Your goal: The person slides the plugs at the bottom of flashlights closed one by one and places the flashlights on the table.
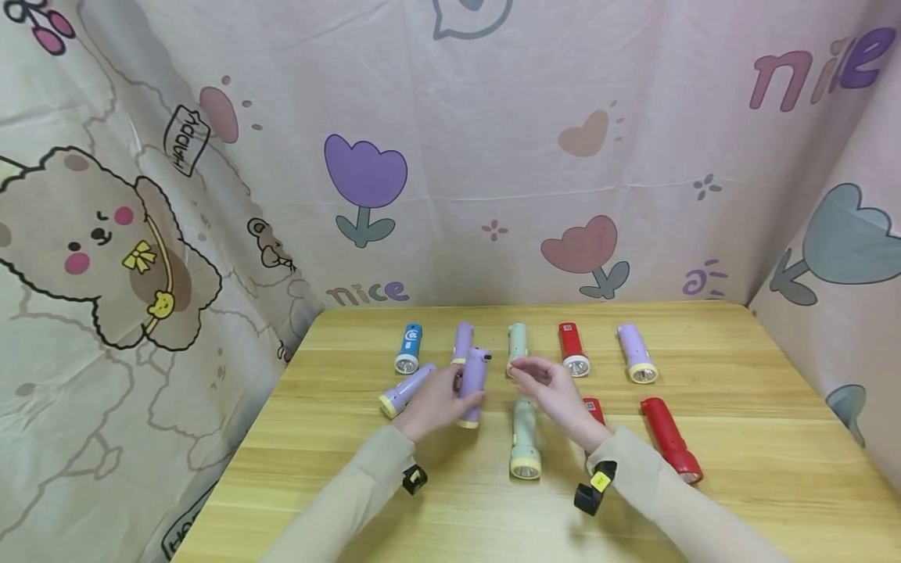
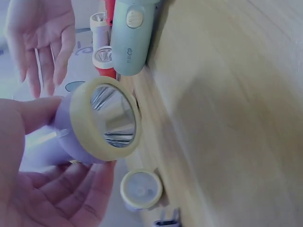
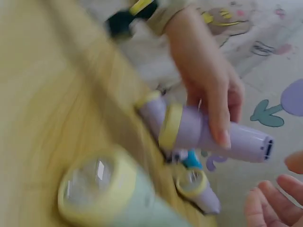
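Note:
My left hand (image 1: pixel 435 405) grips a lilac flashlight (image 1: pixel 475 375) by its body, above the table. In the left wrist view its cream-rimmed lens (image 2: pixel 113 122) faces the camera; in the right wrist view its tail end, with a small dark slot, points toward my right hand (image 3: pixel 267 208). That right hand (image 1: pixel 556 391) holds nothing, its fingers loosely bent, close over two pale green flashlights. The nearer green flashlight (image 1: pixel 525 442) lies with its lens toward me; the farther green one (image 1: pixel 517 344) is partly behind my fingertips. Beside my left hand lies another lilac flashlight (image 1: pixel 407 389), slanted.
Along the back of the wooden table (image 1: pixel 317 461) lie a blue flashlight (image 1: pixel 409 349), a lilac one (image 1: pixel 463 341), a red one (image 1: pixel 573 349) and another lilac one (image 1: pixel 637 353). A red flashlight (image 1: pixel 669 438) lies at right; one more is partly hidden by my right wrist. Printed curtains surround the table.

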A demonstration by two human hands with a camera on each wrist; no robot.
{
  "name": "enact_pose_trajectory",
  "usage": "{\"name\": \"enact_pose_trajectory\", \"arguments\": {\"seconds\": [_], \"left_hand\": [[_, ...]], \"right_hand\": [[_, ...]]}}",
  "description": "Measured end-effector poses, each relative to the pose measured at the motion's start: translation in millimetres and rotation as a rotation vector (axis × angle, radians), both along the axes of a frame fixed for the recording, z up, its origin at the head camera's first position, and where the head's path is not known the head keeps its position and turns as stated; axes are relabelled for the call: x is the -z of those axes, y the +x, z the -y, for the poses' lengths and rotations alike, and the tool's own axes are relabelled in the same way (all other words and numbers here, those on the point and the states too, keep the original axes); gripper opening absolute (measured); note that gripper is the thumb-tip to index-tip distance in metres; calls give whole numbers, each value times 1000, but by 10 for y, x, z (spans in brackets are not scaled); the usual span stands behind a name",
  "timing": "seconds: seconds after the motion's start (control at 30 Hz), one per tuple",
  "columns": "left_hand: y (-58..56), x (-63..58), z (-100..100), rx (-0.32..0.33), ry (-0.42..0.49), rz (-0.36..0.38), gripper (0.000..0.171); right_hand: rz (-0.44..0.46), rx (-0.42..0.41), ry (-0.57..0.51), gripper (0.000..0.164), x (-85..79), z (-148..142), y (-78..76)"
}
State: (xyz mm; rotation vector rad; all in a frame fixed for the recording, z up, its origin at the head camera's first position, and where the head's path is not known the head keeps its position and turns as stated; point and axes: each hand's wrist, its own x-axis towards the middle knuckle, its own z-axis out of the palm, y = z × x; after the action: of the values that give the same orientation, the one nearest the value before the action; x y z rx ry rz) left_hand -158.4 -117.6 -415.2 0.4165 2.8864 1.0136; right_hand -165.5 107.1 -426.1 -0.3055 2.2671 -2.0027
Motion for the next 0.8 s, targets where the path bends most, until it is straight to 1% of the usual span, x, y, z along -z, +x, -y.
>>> {"name": "enact_pose_trajectory", "arguments": {"seconds": [0.13,0.23,0.3,0.37,0.43,0.5,0.6,0.7,0.8], "left_hand": [[-10,54,51,-28,17,77,49],[-16,90,85,-40,-6,109,47],[-21,113,102,-49,-26,136,46],[-20,127,121,-53,-43,170,46],[-18,137,140,-56,-61,207,46],[-16,142,158,-55,-80,238,46],[-20,159,182,-47,-88,278,45],[-27,192,203,-32,-61,319,43],[-26,220,221,-26,-14,368,43]], "right_hand": [[-281,-39,301,28,82,-68,52],[-473,-105,473,31,142,-101,108],[-582,-154,582,32,177,-119,145],[-658,-206,670,35,206,-131,179],[-695,-260,737,38,228,-142,208],[-714,-306,783,42,237,-154,232],[-731,-368,826,47,243,-173,255],[-745,-422,859,52,251,-190,269],[-758,-475,876,59,256,-195,286]]}}
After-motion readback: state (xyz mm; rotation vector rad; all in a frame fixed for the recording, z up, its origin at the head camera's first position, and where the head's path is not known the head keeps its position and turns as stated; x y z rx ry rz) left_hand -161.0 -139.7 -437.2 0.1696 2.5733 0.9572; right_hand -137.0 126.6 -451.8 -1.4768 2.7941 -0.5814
